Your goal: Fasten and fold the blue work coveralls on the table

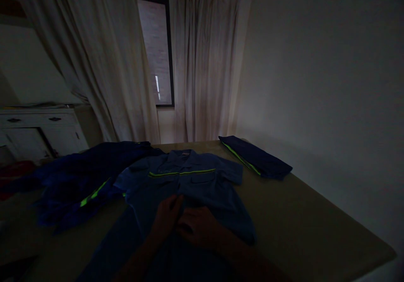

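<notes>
A dark blue work shirt [189,181] with a yellow-green stripe across the chest lies flat, front up, on a table [299,219]. Both my hands rest close together on its front, near the middle placket. My left hand [166,218] has its fingers curled down onto the fabric. My right hand [198,226] sits just beside it, fingers bent and pressed at the cloth. The room is dim, so what the fingertips pinch is hard to make out.
A pile of loose blue garments [78,176] with yellow-green stripes lies at the left. A folded blue garment [255,158] sits at the far right of the table. Curtains, a window and a white cabinet [41,128] stand behind.
</notes>
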`<state>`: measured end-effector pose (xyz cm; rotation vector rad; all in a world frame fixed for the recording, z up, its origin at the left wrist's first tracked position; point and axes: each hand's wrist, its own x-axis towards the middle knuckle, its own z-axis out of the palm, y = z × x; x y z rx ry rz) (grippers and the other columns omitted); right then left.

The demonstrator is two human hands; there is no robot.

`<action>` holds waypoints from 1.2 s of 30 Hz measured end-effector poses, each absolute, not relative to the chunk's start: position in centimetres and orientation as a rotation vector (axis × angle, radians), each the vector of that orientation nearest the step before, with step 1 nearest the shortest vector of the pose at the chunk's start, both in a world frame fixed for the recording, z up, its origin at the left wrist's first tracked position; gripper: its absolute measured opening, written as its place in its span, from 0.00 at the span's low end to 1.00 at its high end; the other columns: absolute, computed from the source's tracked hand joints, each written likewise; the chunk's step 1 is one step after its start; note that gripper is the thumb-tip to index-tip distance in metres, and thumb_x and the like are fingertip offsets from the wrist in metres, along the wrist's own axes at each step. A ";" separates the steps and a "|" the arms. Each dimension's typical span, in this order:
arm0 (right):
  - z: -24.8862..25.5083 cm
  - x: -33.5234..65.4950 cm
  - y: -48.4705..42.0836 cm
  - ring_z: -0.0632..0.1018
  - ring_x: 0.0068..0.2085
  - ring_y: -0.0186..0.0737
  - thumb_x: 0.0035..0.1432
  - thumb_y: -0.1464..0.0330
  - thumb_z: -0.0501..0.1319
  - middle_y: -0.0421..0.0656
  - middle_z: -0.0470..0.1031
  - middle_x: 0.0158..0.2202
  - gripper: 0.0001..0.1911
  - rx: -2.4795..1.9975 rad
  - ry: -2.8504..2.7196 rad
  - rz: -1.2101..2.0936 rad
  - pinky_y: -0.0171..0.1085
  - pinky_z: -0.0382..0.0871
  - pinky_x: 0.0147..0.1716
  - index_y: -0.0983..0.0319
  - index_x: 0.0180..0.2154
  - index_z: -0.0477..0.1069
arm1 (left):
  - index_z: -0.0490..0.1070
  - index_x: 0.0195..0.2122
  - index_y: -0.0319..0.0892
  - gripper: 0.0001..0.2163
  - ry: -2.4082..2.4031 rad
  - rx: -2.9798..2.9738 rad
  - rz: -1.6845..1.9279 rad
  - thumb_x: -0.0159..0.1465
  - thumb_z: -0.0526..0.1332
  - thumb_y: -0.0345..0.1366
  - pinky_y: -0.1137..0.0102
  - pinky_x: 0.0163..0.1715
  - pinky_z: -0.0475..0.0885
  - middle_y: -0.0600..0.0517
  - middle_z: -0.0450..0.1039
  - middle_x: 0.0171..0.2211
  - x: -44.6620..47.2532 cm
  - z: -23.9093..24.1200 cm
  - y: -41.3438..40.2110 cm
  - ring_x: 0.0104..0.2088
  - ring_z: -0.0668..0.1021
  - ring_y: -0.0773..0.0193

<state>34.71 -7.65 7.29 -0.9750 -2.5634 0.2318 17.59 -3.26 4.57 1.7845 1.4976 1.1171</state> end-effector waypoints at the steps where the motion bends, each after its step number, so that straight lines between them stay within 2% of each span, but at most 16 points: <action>1: 7.3 34.7 -7.6 0.79 0.41 0.36 0.68 0.62 0.59 0.39 0.79 0.42 0.10 -0.968 -2.563 0.238 0.33 0.65 0.38 0.56 0.47 0.75 | 0.63 0.21 0.44 0.23 1.498 1.783 1.113 0.64 0.53 0.57 0.70 0.26 0.58 0.58 0.61 0.18 17.6 4.6 -3.3 0.23 0.67 0.66; 11: 6.9 33.9 -7.4 0.78 0.35 0.35 0.61 0.69 0.62 0.41 0.79 0.37 0.05 -1.059 -2.435 0.439 0.31 0.64 0.34 0.61 0.38 0.76 | 0.63 0.23 0.44 0.21 1.540 1.776 1.205 0.65 0.53 0.54 0.70 0.27 0.58 0.58 0.62 0.19 18.2 6.0 -4.4 0.22 0.68 0.66; 17: 6.9 33.3 -7.7 0.79 0.37 0.36 0.64 0.66 0.62 0.40 0.80 0.38 0.07 -1.191 -2.380 0.401 0.32 0.65 0.36 0.59 0.41 0.78 | 0.64 0.23 0.44 0.21 1.559 1.757 1.180 0.65 0.53 0.54 0.70 0.27 0.59 0.57 0.64 0.20 17.6 5.9 -4.0 0.23 0.69 0.65; 23: 6.2 33.2 -7.5 0.79 0.37 0.37 0.61 0.64 0.64 0.41 0.80 0.39 0.07 -1.269 -2.344 0.388 0.32 0.65 0.36 0.59 0.40 0.76 | 0.62 0.21 0.44 0.23 1.583 1.779 1.156 0.65 0.52 0.55 0.70 0.27 0.58 0.58 0.61 0.18 17.6 5.6 -3.8 0.22 0.68 0.65; 36: 6.0 33.1 -7.7 0.78 0.37 0.37 0.66 0.64 0.59 0.41 0.79 0.40 0.07 -1.295 -2.341 0.312 0.33 0.64 0.35 0.59 0.41 0.73 | 0.65 0.22 0.44 0.23 1.564 1.702 1.237 0.64 0.53 0.57 0.70 0.26 0.60 0.57 0.63 0.19 17.6 6.0 -3.9 0.23 0.68 0.65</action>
